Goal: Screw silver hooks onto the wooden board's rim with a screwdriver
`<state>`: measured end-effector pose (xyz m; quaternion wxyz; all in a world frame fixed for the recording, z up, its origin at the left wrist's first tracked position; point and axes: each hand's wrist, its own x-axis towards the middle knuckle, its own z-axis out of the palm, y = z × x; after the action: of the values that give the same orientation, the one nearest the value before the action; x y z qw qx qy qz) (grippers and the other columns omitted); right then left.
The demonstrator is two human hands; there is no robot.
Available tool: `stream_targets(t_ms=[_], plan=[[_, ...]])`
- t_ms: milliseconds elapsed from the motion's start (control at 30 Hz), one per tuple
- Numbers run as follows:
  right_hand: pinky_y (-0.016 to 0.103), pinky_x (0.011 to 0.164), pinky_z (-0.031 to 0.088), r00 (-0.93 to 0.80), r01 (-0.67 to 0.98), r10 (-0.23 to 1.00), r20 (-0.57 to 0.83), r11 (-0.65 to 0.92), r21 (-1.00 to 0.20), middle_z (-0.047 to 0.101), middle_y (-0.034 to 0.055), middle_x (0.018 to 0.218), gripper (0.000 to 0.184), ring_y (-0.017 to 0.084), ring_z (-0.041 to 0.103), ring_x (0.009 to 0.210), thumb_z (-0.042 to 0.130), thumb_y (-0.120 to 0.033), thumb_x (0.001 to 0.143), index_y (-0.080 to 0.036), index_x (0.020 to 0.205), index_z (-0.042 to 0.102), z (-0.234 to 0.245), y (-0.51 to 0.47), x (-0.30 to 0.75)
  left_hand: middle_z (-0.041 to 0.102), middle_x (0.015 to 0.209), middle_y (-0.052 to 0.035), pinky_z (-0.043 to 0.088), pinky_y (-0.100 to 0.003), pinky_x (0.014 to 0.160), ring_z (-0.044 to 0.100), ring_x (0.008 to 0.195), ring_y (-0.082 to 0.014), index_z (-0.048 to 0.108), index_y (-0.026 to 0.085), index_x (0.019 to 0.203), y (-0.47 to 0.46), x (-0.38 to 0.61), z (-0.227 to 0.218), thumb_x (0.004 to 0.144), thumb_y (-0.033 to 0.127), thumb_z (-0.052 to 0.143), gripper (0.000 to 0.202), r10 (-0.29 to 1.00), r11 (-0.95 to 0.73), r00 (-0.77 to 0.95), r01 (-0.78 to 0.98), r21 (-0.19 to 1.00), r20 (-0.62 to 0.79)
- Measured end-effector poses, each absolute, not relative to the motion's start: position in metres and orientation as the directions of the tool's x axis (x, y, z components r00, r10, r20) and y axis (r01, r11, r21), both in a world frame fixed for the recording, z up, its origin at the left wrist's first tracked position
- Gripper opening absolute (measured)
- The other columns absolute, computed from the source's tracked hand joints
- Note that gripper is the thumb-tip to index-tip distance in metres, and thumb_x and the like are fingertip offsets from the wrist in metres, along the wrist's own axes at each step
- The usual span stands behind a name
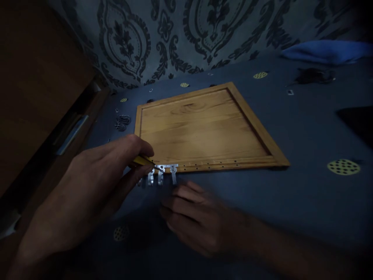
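Observation:
My left hand (116, 167) is closed in a pinch around a thin yellow-handled screwdriver (142, 160). Its metal shaft points right, at a row of silver metal hooks (161, 175) along the near edge of a framed wooden board (189, 128). Several small dark holes run along that edge to the right of the hooks. Just below the hooks is my right hand (195, 217), apart from the board and blurred. Its fingers are curled together, and what they may hold is hidden.
The board lies on a dark blue patterned cloth (305, 136) against a patterned wall. A small tangle of metal pieces (122, 122) lies left of the board. Blue fabric (326, 51) and a dark object (313, 76) are at the back right. Brown furniture (37, 85) stands left.

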<state>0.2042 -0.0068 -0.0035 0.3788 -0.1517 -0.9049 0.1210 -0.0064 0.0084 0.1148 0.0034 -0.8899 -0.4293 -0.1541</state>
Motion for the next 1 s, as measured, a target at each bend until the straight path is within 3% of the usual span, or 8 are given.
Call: stream_targets(t_ms=[433, 700, 1000], plan=[[0.034, 0.07, 0.044, -0.706, 0.203, 0.361, 0.609, 0.927, -0.315, 0.071, 0.0074, 0.087, 0.023, 0.019, 0.058, 0.081, 0.053, -0.011, 0.099, -0.015, 0.087, 0.072, -0.0049, -0.0065, 0.2068, 0.067, 0.087, 0.0036, 0.047, -0.017, 0.045, 0.063, 0.062, -0.0089, 0.06, 0.025, 0.103, 0.0165, -0.0079, 0.1103, 0.102, 0.033, 0.053, 0.011, 0.707, -0.698, 0.641, 0.699, 0.153, 0.297], [0.034, 0.065, 0.045, -0.654, 0.172, 0.362, 0.664, 0.926, -0.335, 0.072, 0.008, 0.081, 0.029, 0.019, 0.058, 0.077, 0.05, -0.008, 0.1, -0.011, 0.081, 0.072, -0.0043, -0.0055, 0.2037, 0.068, 0.083, 0.0033, 0.042, -0.017, 0.041, 0.059, 0.054, -0.0073, 0.058, 0.023, 0.093, 0.0166, -0.0072, 0.1106, 0.103, 0.034, 0.052, 0.016, 0.706, -0.696, 0.641, 0.706, 0.128, 0.3], [0.034, 0.066, 0.042, -0.652, 0.179, 0.359, 0.667, 0.929, -0.325, 0.07, 0.0076, 0.079, 0.03, 0.018, 0.055, 0.074, 0.052, -0.008, 0.099, -0.012, 0.076, 0.071, -0.0045, -0.0054, 0.2036, 0.066, 0.077, 0.0041, 0.04, -0.018, 0.041, 0.055, 0.048, -0.0081, 0.058, 0.023, 0.096, 0.0132, -0.0016, 0.1083, 0.102, 0.037, 0.053, 0.016, 0.736, -0.651, 0.59, 0.751, 0.111, 0.332]])
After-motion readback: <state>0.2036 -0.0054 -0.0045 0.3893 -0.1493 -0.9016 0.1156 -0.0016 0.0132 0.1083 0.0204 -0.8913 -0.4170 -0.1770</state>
